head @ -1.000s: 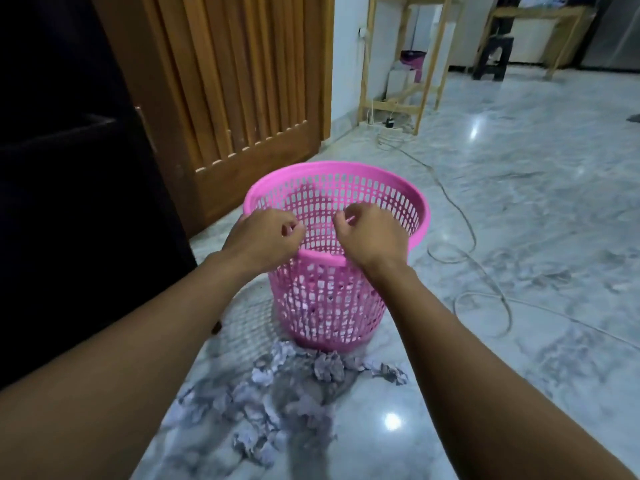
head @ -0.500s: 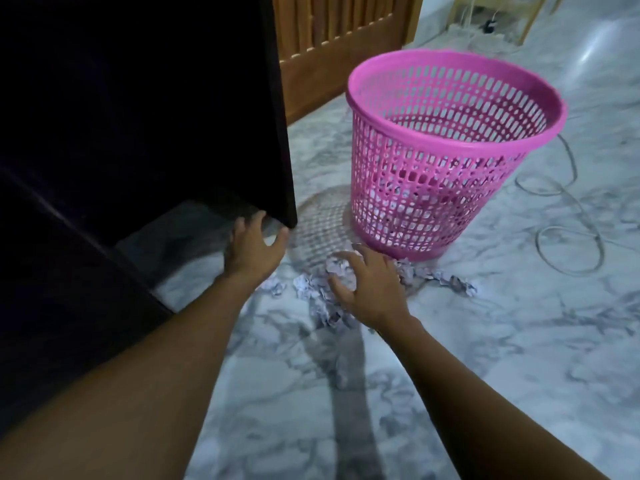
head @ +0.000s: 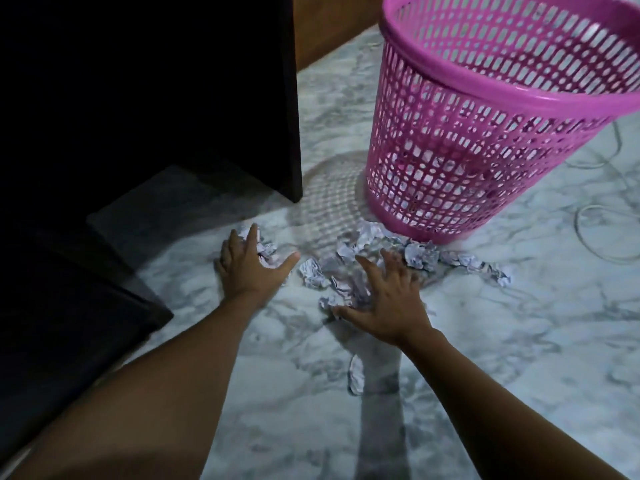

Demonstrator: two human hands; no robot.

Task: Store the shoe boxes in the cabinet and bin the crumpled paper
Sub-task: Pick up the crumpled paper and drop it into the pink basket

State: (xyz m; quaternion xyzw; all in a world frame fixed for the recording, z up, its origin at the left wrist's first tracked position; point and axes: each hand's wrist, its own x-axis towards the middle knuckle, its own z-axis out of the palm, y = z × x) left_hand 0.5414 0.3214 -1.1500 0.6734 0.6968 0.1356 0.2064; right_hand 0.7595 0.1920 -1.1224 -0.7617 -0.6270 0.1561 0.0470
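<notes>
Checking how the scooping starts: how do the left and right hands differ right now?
The left hand lies by the dark cabinet; the right hand lies nearer the pink bin. The left hand sits over a small paper clump; the right hand sits over the bigger pile. Both are open, palms down, gripping nothing.

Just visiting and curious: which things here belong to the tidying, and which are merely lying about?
Job: crumpled paper, pink mesh bin, dark cabinet, left hand, right hand.
Lying about: white cable, wooden panel.
</notes>
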